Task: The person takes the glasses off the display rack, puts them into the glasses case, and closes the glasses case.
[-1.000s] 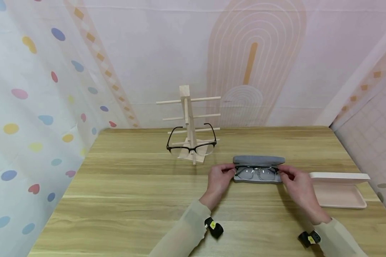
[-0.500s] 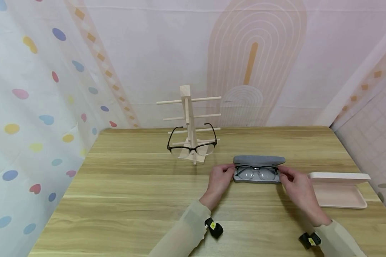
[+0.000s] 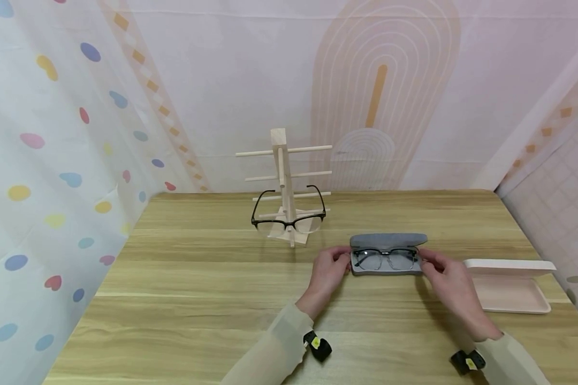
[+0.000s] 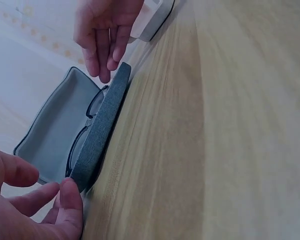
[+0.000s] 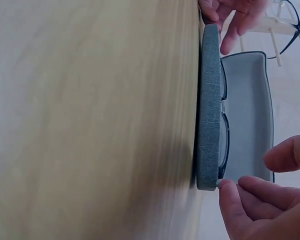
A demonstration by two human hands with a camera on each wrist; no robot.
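A pair of black-rimmed eyeglasses (image 3: 386, 260) lies inside a grey hard glasses case (image 3: 389, 271), whose lid (image 3: 389, 240) stands raised at the back. My left hand (image 3: 328, 270) is at the case's left end; in the left wrist view its thumb (image 4: 70, 192) touches the front corner. At the right end is my right hand (image 3: 449, 279), its thumb tip (image 5: 229, 187) close to the case corner and its other fingers loosely bent beside it. Neither hand visibly grips the eyeglasses. The case's front wall hides their lower part in both wrist views.
Behind the case to the left stands a wooden eyeglass stand (image 3: 280, 160) with several pegs and black half-rim glasses (image 3: 289, 223) on it. An open pale pink case (image 3: 508, 294) sits close to my right hand. Curtains back the wooden table (image 3: 197, 299).
The eyeglasses have shifted slightly and settled in the grey case, their lenses tilted differently. My right hand has moved slightly right and down; the left hand has barely moved.
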